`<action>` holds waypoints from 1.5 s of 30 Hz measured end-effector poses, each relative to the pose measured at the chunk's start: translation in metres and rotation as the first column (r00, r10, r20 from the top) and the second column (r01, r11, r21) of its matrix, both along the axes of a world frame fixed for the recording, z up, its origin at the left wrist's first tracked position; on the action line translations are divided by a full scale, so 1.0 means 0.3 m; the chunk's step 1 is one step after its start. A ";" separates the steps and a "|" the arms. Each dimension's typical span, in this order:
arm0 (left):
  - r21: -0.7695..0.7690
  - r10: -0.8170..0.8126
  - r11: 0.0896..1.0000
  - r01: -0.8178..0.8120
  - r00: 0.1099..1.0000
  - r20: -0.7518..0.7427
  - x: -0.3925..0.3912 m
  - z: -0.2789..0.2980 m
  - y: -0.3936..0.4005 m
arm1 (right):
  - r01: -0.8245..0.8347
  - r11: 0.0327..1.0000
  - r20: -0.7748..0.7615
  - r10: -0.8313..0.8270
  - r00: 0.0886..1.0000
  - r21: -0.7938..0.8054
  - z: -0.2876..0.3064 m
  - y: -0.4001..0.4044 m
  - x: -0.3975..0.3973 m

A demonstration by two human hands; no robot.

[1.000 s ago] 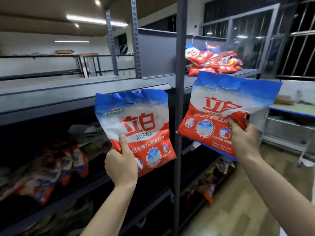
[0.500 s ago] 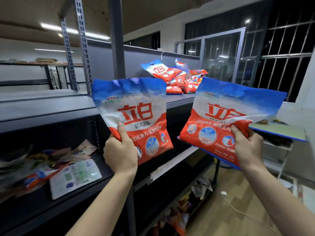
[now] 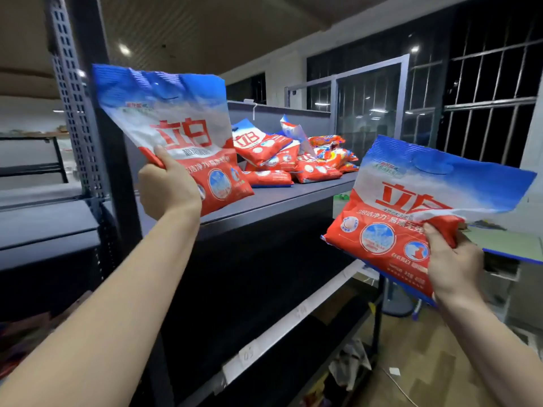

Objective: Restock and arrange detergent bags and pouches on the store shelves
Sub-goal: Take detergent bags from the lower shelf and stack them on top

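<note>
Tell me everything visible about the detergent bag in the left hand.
The left detergent bag is a glossy plastic pouch, blue along its crimped top, white in the middle with large red characters, red below with round emblems. It is upright, tilted slightly, and looks full. The left hand grips its lower left edge, thumb on the front, holding it in front of the top shelf beside the upright post.

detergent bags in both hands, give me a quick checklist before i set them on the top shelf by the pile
1. Left hand grips the left bag at its lower edge: ok.
2. Right hand grips the right bag at its lower corner: ok.
3. Bare space on the top shelf in front of the pile of bags: ok.
4. Left bag raised above the shelf edge: ok.
5. Right bag raised to shelf level: not ok, it hangs lower and off to the side.
6. Pile steady enough to take more: cannot tell.
</note>
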State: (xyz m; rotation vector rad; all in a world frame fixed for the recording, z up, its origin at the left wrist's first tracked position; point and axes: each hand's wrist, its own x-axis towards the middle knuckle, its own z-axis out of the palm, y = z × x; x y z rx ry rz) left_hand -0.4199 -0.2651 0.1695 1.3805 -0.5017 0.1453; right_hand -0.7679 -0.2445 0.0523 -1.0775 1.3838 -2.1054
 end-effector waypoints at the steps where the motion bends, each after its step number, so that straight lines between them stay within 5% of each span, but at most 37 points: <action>1: 0.014 -0.012 1.000 0.012 1.000 0.001 0.003 0.006 -0.050 | 0.014 1.000 -0.001 -0.014 1.000 -0.028 0.012 -0.045 -0.002; 18: 0.091 -0.047 0.995 0.042 0.998 0.051 0.131 0.096 -0.872 | -0.126 0.981 0.017 0.129 0.991 -0.149 0.210 -0.845 -0.025; 21: 0.161 0.035 0.985 -0.055 0.992 0.122 0.161 0.097 -0.988 | -0.160 0.973 0.023 0.167 0.986 -0.168 0.231 -0.970 -0.027; 25: 0.632 -0.042 0.767 -0.114 0.973 0.226 0.160 0.021 -1.114 | -0.244 0.949 0.049 0.258 0.965 -0.200 0.281 -1.131 -0.012; 30: 0.942 -0.623 0.335 0.033 0.758 0.195 0.096 -0.006 -1.192 | -0.375 0.896 0.055 0.398 0.916 -0.237 0.408 -1.352 0.072; 34: 0.969 -0.654 0.247 0.017 0.741 0.154 0.115 0.019 -1.153 | -0.477 0.818 0.110 0.533 0.839 -0.322 0.558 -1.532 0.209; 37: 0.963 -0.647 0.269 0.023 0.745 0.163 0.110 -0.003 -1.148 | -0.523 0.780 0.118 0.588 0.800 -0.344 0.698 -1.653 0.356; 40: 0.956 -0.626 0.291 -0.025 0.751 0.210 0.094 -0.013 -1.151 | -0.547 0.819 -0.207 0.513 0.833 -0.171 0.779 -1.759 0.519; 43: 0.950 -0.607 0.302 -0.085 0.751 0.260 0.083 -0.020 -1.150 | -0.483 0.869 -0.539 0.461 0.706 0.110 0.737 -1.808 0.627; 45: 0.946 -0.593 0.307 -0.103 0.757 0.275 0.080 -0.024 -1.147 | -0.323 0.944 -0.632 0.213 0.745 -0.063 0.699 -1.805 0.650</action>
